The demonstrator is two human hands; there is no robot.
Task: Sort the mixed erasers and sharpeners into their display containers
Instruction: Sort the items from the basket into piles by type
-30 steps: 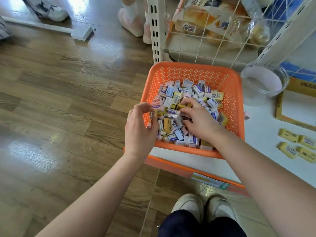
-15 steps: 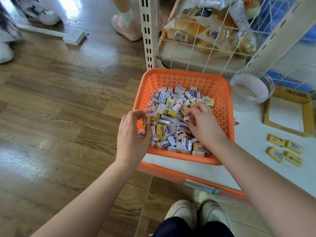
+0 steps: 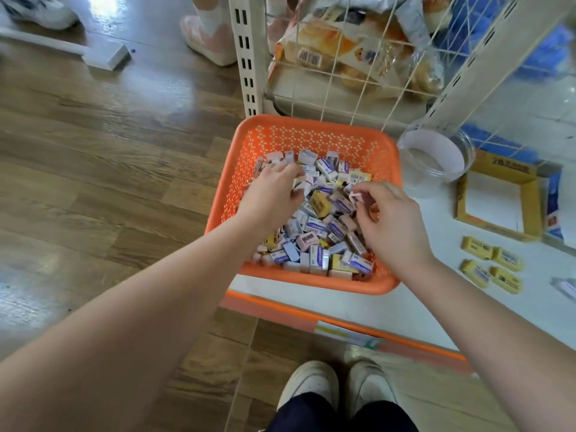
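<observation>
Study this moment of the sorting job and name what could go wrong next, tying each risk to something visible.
1. The right hand pinches a small pink piece above the pile; it may slip back in.
2. The orange basket sits close to the front edge of the shelf while the left hand reaches into it; a push might tip it off.
3. Pieces look alike, so one could land in the wrong container, clear tub or yellow box.

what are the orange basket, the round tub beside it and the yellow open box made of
Orange basket: moulded plastic by the look, smooth with a slight sheen; its walls are pierced with a regular hole pattern.
Round tub: probably clear plastic, with a see-through wall and glints; glass is possible.
Yellow box: seemingly printed cardboard, with thin flat matte walls and folded corners.
</observation>
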